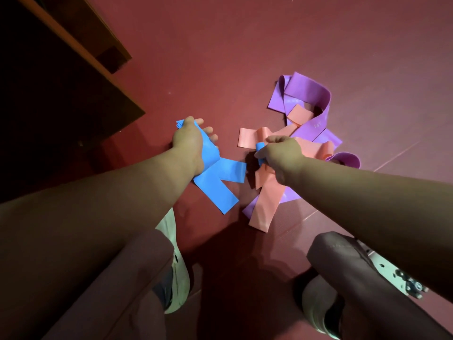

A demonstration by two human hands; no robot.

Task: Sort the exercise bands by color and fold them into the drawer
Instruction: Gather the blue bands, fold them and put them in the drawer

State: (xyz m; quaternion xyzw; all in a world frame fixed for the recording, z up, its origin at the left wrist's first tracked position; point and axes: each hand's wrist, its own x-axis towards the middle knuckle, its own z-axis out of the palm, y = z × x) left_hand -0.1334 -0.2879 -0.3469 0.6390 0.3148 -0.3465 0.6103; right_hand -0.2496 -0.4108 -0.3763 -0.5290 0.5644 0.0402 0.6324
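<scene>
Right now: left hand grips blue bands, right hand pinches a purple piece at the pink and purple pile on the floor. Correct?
One error: the right hand pinches a blue piece, not a purple one, as the head view shows. The rest stands: the left hand grips blue bands, and pink bands and purple bands lie piled on the floor.

One wide-angle camera, worn on the person's head, looks steeply down and a little forward at the red floor [220, 45]. It sits close: the left hand [188, 141] and right hand [282, 153] reach mid-frame, knees [343, 253] fill the bottom edge, and dark wooden furniture [61, 82] fills the upper left.
</scene>
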